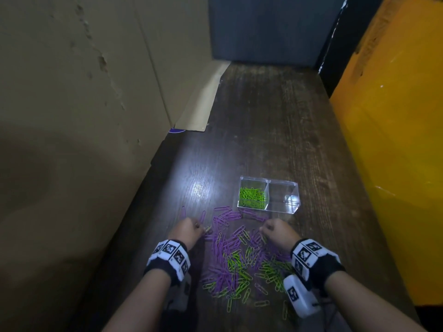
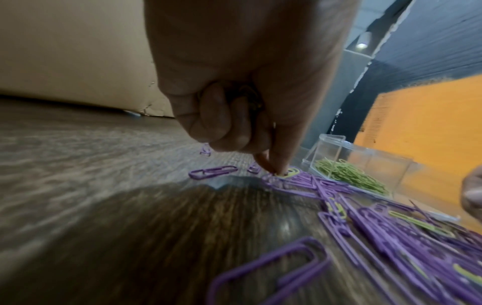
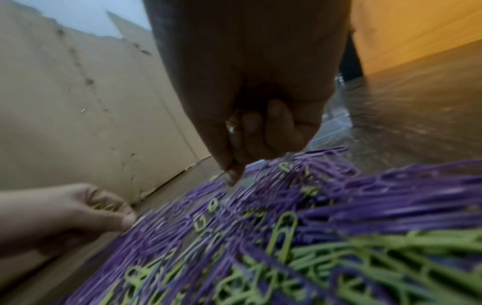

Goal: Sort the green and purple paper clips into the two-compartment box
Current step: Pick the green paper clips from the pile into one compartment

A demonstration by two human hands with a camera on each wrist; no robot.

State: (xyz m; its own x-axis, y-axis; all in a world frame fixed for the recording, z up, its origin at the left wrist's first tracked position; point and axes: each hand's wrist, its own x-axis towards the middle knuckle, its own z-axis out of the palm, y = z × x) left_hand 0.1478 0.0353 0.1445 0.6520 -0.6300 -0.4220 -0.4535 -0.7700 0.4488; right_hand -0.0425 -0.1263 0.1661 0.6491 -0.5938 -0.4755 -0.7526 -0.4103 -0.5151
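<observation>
A clear two-compartment box (image 1: 291, 184) stands on the table; its left half holds green clips (image 1: 251, 196) and its right half looks empty. Nearer me, a mixed pile of purple and green clips (image 1: 239, 257) is spread out. My left hand (image 1: 199, 227) is at the pile's left edge. Its thumb and forefinger pinch a green clip (image 2: 289, 172) that lies on the table, and its curled fingers hold more green clips (image 3: 103, 206). My right hand (image 1: 263, 230) is at the pile's far right with fingers curled, pinching a thin clip (image 3: 221, 175) whose colour is unclear.
A cardboard wall (image 1: 84, 116) runs along the left and a yellow panel (image 1: 395, 164) along the right. A dark panel (image 1: 263, 27) closes the back. The wooden table (image 1: 263, 116) stretches beyond the box, with a cardboard flap (image 1: 201, 106) lying at its left edge.
</observation>
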